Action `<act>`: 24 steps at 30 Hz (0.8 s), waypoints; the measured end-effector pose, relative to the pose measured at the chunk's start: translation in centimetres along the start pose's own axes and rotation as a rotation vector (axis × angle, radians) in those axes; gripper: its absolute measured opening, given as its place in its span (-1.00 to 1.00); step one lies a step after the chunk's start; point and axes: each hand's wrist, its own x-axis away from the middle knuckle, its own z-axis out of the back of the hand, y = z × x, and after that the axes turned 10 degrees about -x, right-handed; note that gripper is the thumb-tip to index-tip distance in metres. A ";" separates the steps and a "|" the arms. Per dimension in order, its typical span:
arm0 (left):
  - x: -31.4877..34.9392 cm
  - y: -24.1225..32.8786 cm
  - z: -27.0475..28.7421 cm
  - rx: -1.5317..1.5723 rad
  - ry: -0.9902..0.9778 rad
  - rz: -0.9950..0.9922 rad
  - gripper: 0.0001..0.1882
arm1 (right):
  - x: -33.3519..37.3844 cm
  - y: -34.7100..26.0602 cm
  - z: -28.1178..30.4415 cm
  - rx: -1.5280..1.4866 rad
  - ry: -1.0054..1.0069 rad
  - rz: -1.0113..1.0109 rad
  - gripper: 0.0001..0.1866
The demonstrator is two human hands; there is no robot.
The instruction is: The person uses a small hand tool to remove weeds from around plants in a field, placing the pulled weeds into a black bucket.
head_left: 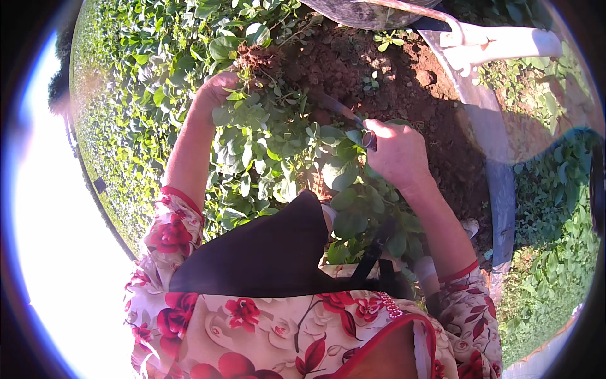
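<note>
My left hand (218, 90) is closed around an uprooted leafy plant (255, 104). Its reddish root clump (255, 57) shows above the hand, and leaves partly cover my fingers. In my right hand (403, 156) is a knife, gripped by its handle. The narrow knife blade (341, 107) points up and left toward the plant and lies partly in shadow. Broad green leaves (341, 174) grow just below and left of my right hand.
Dense green plants (139, 69) cover the ground at the left. Bare reddish soil (391, 76) lies ahead. A wheelbarrow-like metal basin (372, 14) stands at the top, near a white handle-like piece (511, 45). A grey strip (502, 208) runs along the right.
</note>
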 end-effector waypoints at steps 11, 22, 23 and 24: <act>-2.3 2.4 -11.7 -1.306 0.190 0.162 -0.55 | -4.6 0.9 -7.9 -0.226 0.040 -0.051 -0.83; -1.0 0.1 -11.7 -1.300 0.108 0.265 -0.64 | -4.9 -0.5 -3.4 -0.182 -0.109 0.070 -0.84; -1.6 0.3 -11.4 -1.238 0.059 0.332 -0.64 | -6.1 -0.6 -4.7 -0.151 -0.120 0.077 -0.85; -2.2 0.4 -10.7 -1.174 0.019 0.396 -0.64 | -6.9 -1.0 -5.5 -0.166 -0.164 0.047 -0.85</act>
